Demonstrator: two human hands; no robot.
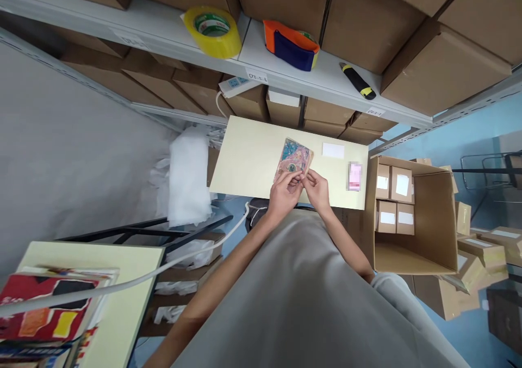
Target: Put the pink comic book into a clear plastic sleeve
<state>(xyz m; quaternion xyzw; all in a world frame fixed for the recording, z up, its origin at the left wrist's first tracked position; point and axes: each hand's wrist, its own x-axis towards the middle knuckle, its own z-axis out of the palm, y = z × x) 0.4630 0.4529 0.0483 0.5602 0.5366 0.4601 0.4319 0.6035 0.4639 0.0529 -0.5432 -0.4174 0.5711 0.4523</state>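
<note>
Pinching the illustrated item at its near edge, left hand and right hand each have a narrow grip.

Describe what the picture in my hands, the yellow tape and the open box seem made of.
Picture: probably paper or card, judging by its printed face; finish unclear at this size.
Yellow tape: likely plastic film, somewhat glossy, given its smooth, bright roll.
Open box: matte cardboard, shown by its thin, plain brown walls.

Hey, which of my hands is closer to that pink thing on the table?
Right. Your right hand is left of the pink thing; your left hand is farther left, at the near edge of the illustrated piece.
</note>
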